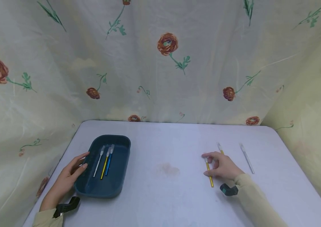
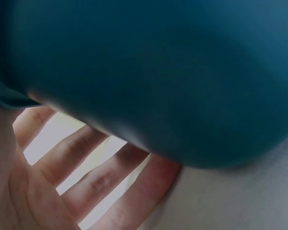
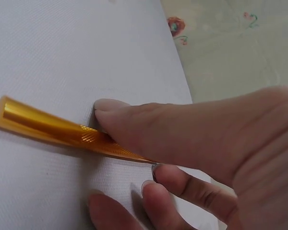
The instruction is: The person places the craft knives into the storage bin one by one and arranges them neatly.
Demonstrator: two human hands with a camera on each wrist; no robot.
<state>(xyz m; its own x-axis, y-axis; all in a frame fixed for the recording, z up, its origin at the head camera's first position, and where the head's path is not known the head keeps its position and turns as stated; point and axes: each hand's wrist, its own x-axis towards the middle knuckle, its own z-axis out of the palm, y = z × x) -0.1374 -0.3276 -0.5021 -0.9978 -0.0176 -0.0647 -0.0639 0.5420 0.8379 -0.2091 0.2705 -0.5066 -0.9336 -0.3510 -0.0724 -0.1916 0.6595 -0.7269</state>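
Observation:
On the left of the table lies a dark blue tray [image 1: 103, 188]. My left hand [image 1: 66, 178] holds its left side, the thumb over the rim and the fingers along the outer wall, as the left wrist view also shows under the tray wall [image 2: 149, 86]. Inside it lie a silver craft knife [image 1: 98, 162], a yellow one [image 1: 104, 165] and a blue one [image 1: 109, 162], all with clear caps. To the right, my right hand [image 1: 221, 165] pinches a yellow craft knife [image 3: 43, 117] lying on the white table, thumb across its handle; the fingers partly hide it.
Behind the right hand lies another yellow craft knife [image 1: 220, 147], mostly covered by that hand. A silver craft knife [image 1: 246, 159] rests further right. A flowered curtain [image 1: 191, 91] hangs behind the table [image 1: 160, 142] and along both sides.

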